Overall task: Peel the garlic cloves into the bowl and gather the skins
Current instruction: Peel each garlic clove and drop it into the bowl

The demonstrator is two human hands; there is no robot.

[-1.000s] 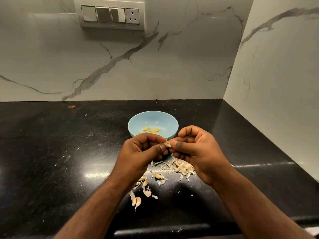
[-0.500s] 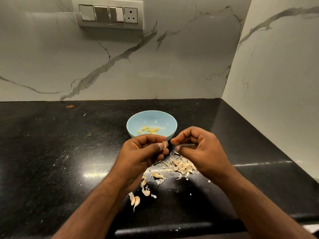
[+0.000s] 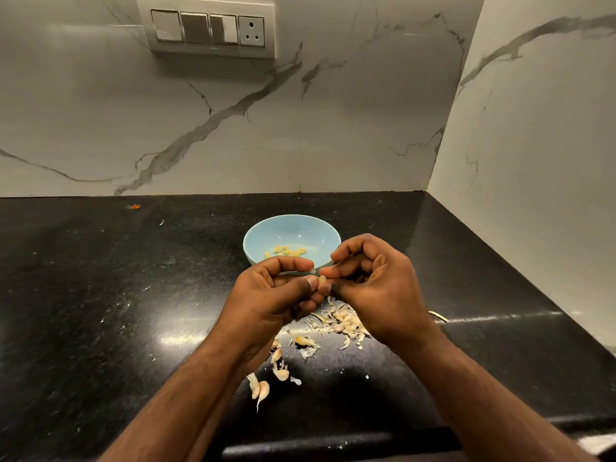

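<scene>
A light blue bowl (image 3: pixel 292 232) sits on the black counter with several peeled yellow cloves (image 3: pixel 285 251) inside. Just in front of it, my left hand (image 3: pixel 270 300) and my right hand (image 3: pixel 373 288) meet fingertip to fingertip, both pinching one small garlic clove (image 3: pixel 322 280). Most of that clove is hidden by my fingers. Below my hands lies a scatter of dry garlic skins (image 3: pixel 343 323). A few unpeeled cloves (image 3: pixel 261 388) lie nearer to me, beside my left forearm.
The black granite counter (image 3: pixel 100 295) ends at a front edge close to me. Marble walls rise behind and to the right. A switch panel (image 3: pixel 208 26) is on the back wall. A small orange scrap (image 3: pixel 135 206) lies far left.
My right hand had drawn a little away from the left; now its fingertips are back on the clove that the left hand holds. Both hands stay in front of the bowl.
</scene>
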